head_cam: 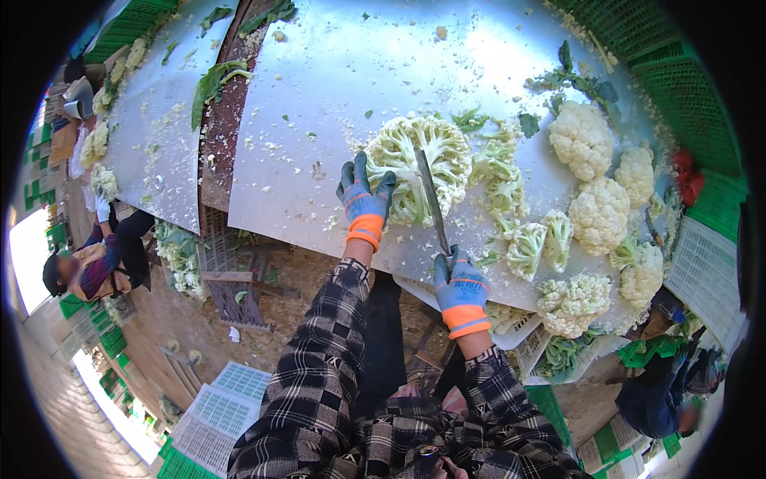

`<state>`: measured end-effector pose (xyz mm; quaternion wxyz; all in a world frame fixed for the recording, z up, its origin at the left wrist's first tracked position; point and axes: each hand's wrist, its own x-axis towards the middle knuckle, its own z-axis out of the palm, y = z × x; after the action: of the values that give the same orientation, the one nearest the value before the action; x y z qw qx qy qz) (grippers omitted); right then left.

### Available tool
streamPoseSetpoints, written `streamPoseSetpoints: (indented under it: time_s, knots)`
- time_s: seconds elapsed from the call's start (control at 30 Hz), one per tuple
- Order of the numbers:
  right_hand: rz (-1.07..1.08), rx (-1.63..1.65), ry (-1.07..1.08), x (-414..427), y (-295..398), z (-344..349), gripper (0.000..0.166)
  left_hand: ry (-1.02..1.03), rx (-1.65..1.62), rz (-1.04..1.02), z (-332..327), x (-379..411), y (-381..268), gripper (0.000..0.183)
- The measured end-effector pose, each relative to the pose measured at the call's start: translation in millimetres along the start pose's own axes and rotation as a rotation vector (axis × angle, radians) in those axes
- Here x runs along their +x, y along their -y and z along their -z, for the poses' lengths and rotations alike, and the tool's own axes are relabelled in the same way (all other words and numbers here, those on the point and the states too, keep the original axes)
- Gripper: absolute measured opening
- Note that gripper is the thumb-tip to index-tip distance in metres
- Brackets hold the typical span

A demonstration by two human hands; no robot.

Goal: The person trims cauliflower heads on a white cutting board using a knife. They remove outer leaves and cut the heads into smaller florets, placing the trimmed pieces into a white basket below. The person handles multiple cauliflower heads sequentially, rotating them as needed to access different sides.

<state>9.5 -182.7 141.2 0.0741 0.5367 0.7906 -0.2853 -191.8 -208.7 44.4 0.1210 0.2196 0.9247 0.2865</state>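
A large cauliflower head (392,143) lies on the metal-topped table (287,197) with its branching stem side up. My left hand (364,194), in a blue-grey glove with an orange cuff, rests on its left edge with the fingers spread. My right hand (461,284), gloved alike, grips the handle of a long knife (432,194), whose blade lies over the middle of the head. Right of the head are cut cauliflower pieces (505,179) and two smaller florets, one of them a cut floret (526,248).
Several whole cauliflowers (598,215) sit at the table's right. Green crates (688,102) line the far right edge. A basket of leaves (562,356) stands below the table. A second metal-topped table (161,132) is at left, with a seated person (102,263) beside it. Another person (652,395) is at lower right.
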Motion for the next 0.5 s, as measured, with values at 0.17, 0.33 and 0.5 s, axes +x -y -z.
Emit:
streamPoseSetpoints:
  time_s: [0.17,0.33,0.5]
  knots:
    - [-0.006,-0.082,0.08,3.6,-2.5,0.0,0.029,0.036,-0.015,0.036,2.0,1.5,-3.7,0.068]
    - [-0.093,-0.111,0.284,20.5,11.7,4.6,0.032,0.042,0.079,-0.04,-5.4,-4.2,6.6,0.066]
    - [-0.181,-0.139,0.406,32.4,26.8,2.7,0.031,0.031,0.106,-0.07,-14.0,-5.4,6.9,0.067]
